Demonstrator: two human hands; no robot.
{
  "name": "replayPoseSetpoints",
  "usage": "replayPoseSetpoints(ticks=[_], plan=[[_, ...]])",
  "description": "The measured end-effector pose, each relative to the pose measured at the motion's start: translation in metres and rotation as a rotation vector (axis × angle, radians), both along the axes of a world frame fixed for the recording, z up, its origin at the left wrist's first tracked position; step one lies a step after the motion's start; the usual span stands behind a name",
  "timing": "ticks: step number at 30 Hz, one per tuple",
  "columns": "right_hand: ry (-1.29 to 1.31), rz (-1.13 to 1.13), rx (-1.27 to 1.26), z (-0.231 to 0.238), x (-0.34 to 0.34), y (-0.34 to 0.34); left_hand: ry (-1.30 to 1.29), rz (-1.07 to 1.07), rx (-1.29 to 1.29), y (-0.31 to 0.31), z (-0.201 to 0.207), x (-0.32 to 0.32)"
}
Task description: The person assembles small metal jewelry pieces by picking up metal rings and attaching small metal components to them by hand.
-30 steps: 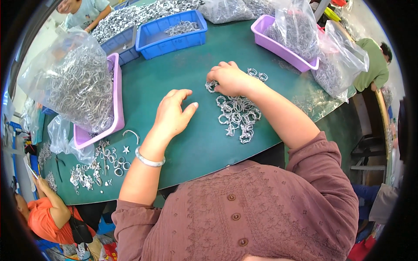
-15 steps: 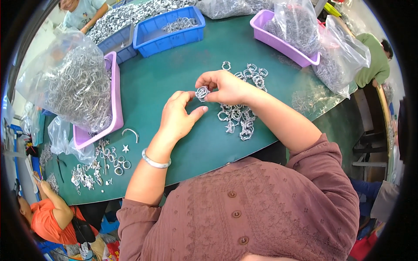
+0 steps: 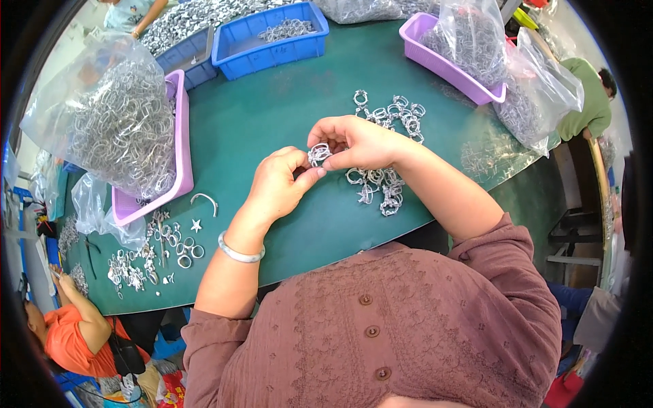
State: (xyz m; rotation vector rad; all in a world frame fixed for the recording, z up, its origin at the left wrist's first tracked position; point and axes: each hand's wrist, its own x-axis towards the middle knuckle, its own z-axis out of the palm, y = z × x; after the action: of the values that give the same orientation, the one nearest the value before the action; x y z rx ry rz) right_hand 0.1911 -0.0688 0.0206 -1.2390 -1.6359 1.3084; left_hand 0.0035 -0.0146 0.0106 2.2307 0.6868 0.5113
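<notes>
Over the middle of the green table, a small silver-coloured metal ring, which looks openwork or like several bands together, is between my two hands. My right hand pinches it from the right between thumb and bent fingers. From the left, my left hand closes its thumb and fingertips on the ring's near-left edge; the exact contact is partly hidden. A loose group of similar metal rings lies below and beyond my right wrist, partly covered by it.
Left stands a purple basket with a bulging bag of rings. Loose rings and small castings lie near it, with a star and a curved piece. Blue bin and another purple basket stand beyond; co-workers sit around.
My left thumb and fingers have moved in to the ring, which has tilted between my hands. The whole view has shifted slightly, and more rings show beyond my right hand.
</notes>
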Motion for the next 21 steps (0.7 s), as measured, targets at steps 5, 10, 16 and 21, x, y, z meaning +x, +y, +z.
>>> replayPoseSetpoints(ticks=[5, 10, 16, 21], plan=[[0.04, 0.009, -0.06, 0.002, -0.001, -0.001, 0.01, -0.008, 0.056, 0.0, -0.001, -0.003], [0.015, -0.028, -0.028, 0.0, -0.004, -0.004, 0.114, -0.101, 0.132, 0.0, 0.005, -0.005], [0.161, -0.036, -0.015, -0.003, -0.008, -0.005, 0.212, -0.076, 0.074, 0.0, 0.011, -0.008], [0.125, -0.046, 0.031, -0.007, -0.012, -0.006, 0.294, -0.069, 0.007, 0.0, 0.015, -0.009]])
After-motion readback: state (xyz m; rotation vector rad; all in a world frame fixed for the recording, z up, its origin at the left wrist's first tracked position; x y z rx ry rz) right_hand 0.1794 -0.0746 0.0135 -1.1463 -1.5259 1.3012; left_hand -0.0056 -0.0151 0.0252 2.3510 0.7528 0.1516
